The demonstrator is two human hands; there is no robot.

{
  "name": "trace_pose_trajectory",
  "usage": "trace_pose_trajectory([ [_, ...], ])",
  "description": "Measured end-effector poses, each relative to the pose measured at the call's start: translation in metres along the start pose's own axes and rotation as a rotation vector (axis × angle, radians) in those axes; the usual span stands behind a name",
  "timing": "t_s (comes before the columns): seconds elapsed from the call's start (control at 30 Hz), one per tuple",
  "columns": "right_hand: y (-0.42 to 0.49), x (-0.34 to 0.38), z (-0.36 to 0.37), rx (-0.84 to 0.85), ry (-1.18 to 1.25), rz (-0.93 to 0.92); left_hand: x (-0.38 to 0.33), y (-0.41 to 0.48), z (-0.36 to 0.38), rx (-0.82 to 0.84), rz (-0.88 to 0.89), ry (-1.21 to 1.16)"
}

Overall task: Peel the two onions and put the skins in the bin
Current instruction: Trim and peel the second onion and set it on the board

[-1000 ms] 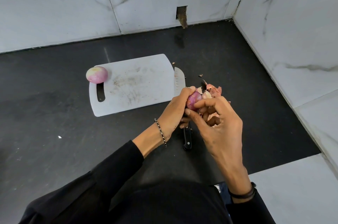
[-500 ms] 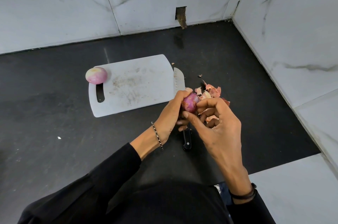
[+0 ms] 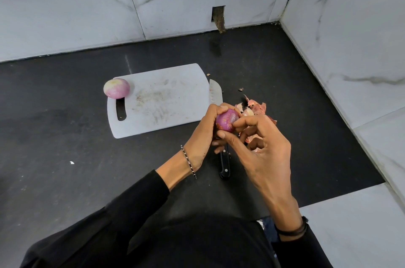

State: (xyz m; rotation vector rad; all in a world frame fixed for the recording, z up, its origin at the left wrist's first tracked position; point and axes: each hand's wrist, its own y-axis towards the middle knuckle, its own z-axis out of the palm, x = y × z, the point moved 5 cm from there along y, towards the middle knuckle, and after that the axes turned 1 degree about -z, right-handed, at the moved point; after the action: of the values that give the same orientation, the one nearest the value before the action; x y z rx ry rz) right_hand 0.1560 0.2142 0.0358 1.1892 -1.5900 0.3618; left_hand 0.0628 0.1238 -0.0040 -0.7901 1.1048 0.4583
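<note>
A pale peeled onion rests on the left end of the white cutting board, above its handle slot. My left hand grips a purple onion above the counter, just right of the board. My right hand meets it from the right, index finger and thumb pinching at the onion's surface. A heap of reddish-brown onion skins lies on the black counter behind my right hand, partly hidden by it. No bin is in view.
A knife lies along the board's right edge, blade pointing away, black handle under my hands. Marble walls close the back and right. A small white scrap lies at left.
Both hands have turned the purple onion slightly, showing more of its surface. They stayed in the same spot over the knife. The peeled onion has not moved.
</note>
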Motion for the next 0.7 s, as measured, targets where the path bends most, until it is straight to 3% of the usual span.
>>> trace_pose_trajectory([
  [0.2,-0.001,-0.001,0.001,0.006,-0.016,-0.026,-0.006,-0.002,0.002,-0.023,0.018,0.137],
  [0.7,0.002,-0.011,-0.003,0.027,0.079,0.107,-0.010,-0.001,0.007,-0.038,0.141,0.459],
])
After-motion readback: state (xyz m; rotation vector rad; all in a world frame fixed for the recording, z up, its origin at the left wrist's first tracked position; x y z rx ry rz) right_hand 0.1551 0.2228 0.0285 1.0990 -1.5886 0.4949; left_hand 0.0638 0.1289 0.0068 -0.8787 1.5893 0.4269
